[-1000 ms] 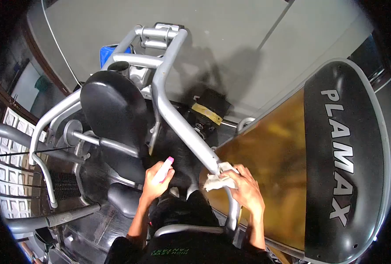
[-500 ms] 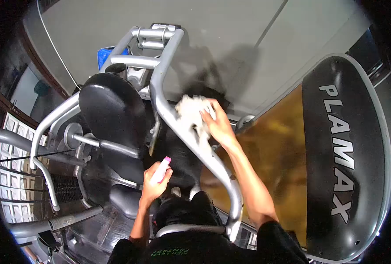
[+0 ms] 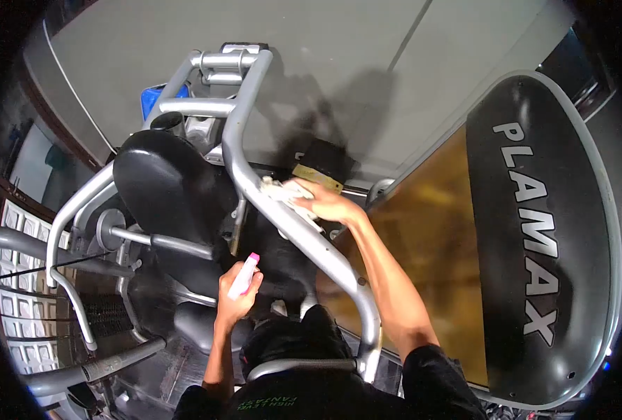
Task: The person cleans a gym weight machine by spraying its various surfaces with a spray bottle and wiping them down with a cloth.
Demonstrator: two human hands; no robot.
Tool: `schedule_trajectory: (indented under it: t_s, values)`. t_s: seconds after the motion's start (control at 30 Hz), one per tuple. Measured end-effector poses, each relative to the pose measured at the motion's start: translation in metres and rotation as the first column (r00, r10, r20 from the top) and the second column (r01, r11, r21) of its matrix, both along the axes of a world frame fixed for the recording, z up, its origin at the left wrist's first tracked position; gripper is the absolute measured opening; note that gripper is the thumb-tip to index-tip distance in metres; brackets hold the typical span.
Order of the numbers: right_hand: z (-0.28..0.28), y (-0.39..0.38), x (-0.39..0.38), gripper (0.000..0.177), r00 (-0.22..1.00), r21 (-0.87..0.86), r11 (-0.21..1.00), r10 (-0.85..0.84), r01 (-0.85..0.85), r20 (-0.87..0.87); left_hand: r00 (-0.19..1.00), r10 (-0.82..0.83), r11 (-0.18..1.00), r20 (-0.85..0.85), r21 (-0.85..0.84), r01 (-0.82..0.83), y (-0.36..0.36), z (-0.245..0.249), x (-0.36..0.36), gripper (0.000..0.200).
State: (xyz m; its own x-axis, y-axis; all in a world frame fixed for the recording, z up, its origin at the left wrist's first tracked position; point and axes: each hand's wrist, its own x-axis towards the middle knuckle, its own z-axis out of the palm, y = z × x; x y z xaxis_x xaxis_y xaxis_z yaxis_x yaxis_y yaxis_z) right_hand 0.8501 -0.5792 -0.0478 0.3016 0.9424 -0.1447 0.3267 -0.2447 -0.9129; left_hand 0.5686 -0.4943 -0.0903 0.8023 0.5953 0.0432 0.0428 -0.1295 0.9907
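Note:
My right hand (image 3: 323, 201) presses a white cloth (image 3: 283, 192) onto the silver tube (image 3: 309, 241) of a gym machine. The cloth is bunched under my fingers, and part of it hangs over the tube's side. Closer to my body, my left hand (image 3: 237, 294) is wrapped around a small white bottle (image 3: 243, 280) with a pink cap. The bottle is tilted, its cap pointing up and away from me. It is held in the air beside the machine's black padded backrest (image 3: 167, 196), with no visible contact between them.
A tall panel lettered PLAMAX (image 3: 535, 238) stands on the right. Padded seat parts (image 3: 202, 325) and bent silver bars (image 3: 80, 192) are on the left. Beyond the frame are a grey wall (image 3: 339, 42), a blue object (image 3: 151, 100) and a dark box-like object (image 3: 325, 162).
My right hand and the cloth have come down from above the tube onto it, the hand flattening. The left hand still grips the bottle. The whole view has shifted slightly.

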Motion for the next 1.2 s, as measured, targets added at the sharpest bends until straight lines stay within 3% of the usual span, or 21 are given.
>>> schedule_trajectory:
  t_s: [0.07, 0.13, 0.27, 0.33, 0.37, 0.4, 0.47, 0.5, 0.7, 0.8, 0.87, 1.0, 1.03, 1.07, 1.17, 1.2]
  values:
    - [0.015, -0.039, -0.012, 0.036, 0.992, -0.116, 0.993, -0.006, -0.009, -0.124, 1.000, -0.020, 1.000, 0.018, 0.003, 0.020, -0.003, -0.001, 0.006, 0.007]
    - [0.013, -0.078, -0.024, 0.035, 0.999, -0.053, 0.999, -0.003, 0.000, -0.051, 0.999, -0.039, 0.999, 0.031, 0.008, 0.039, -0.006, 0.001, 0.010, 0.007]
    - [0.028, -0.137, -0.056, 0.038, 0.996, -0.111, 0.990, -0.088, 0.086, -0.010, 0.997, -0.066, 0.998, 0.039, 0.018, 0.065, -0.013, 0.008, 0.018, 0.007]
    - [0.040, -0.151, -0.079, 0.040, 0.983, -0.113, 0.977, -0.178, 0.182, 0.048, 0.996, -0.080, 0.996, 0.038, 0.054, 0.078, -0.014, 0.011, 0.020, 0.007]
    - [0.042, -0.155, -0.090, 0.039, 0.958, -0.056, 0.978, -0.185, 0.202, 0.218, 0.995, -0.085, 0.996, 0.044, 0.027, 0.084, -0.015, 0.016, 0.019, 0.007]
    - [0.046, -0.158, -0.101, 0.039, 0.959, -0.054, 0.978, -0.185, 0.201, 0.216, 0.995, -0.089, 0.996, 0.048, 0.000, 0.089, -0.016, 0.019, 0.018, 0.007]
    - [0.055, -0.163, -0.122, 0.039, 0.867, -0.119, 0.901, -0.353, 0.416, 0.352, 0.993, -0.091, 0.995, 0.076, -0.027, 0.094, -0.017, 0.022, 0.016, 0.008]
    - [0.054, -0.169, -0.126, 0.038, 0.849, -0.089, 0.901, -0.361, 0.424, 0.385, 0.990, -0.093, 0.993, 0.107, -0.059, 0.100, -0.017, 0.023, 0.015, 0.008]
    - [0.051, -0.215, -0.150, 0.037, 0.831, -0.163, 0.835, -0.464, 0.526, 0.306, 0.977, -0.183, 0.982, 0.107, 0.076, 0.176, -0.024, 0.028, 0.012, 0.008]
    - [0.061, -0.218, -0.167, 0.037, 0.799, -0.239, 0.772, -0.515, 0.589, 0.310, 0.977, -0.203, 0.979, 0.063, 0.044, 0.200, -0.025, 0.029, 0.011, 0.009]
    - [0.062, -0.215, -0.179, 0.039, 0.721, -0.085, 0.806, -0.470, 0.586, 0.510, 0.977, -0.205, 0.979, 0.059, 0.036, 0.203, -0.025, 0.026, 0.011, 0.009]
    - [0.055, -0.200, -0.194, 0.048, 0.616, -0.089, 0.714, -0.525, 0.694, 0.587, 0.979, -0.196, 0.979, 0.061, 0.060, 0.192, -0.025, 0.024, 0.013, 0.009]
    - [0.057, -0.192, -0.193, 0.048, 0.567, 0.024, 0.758, -0.508, 0.651, 0.648, 0.979, -0.199, 0.978, 0.051, 0.077, 0.195, -0.023, 0.021, 0.013, 0.009]
    - [0.052, -0.184, -0.193, 0.050, 0.555, 0.161, 0.757, -0.589, 0.633, 0.587, 0.979, -0.200, 0.978, 0.051, 0.075, 0.196, -0.024, 0.021, 0.013, 0.009]
    - [0.056, -0.150, -0.180, 0.053, 0.643, 0.288, 0.727, -0.686, 0.624, 0.340, 0.988, -0.129, 0.989, 0.084, 0.079, 0.122, -0.022, 0.024, 0.009, 0.010]
    - [0.050, -0.138, -0.171, 0.052, 0.643, 0.357, 0.712, -0.701, 0.605, 0.308, 0.991, -0.101, 0.995, 0.093, -0.006, 0.102, -0.021, 0.024, 0.005, 0.011]
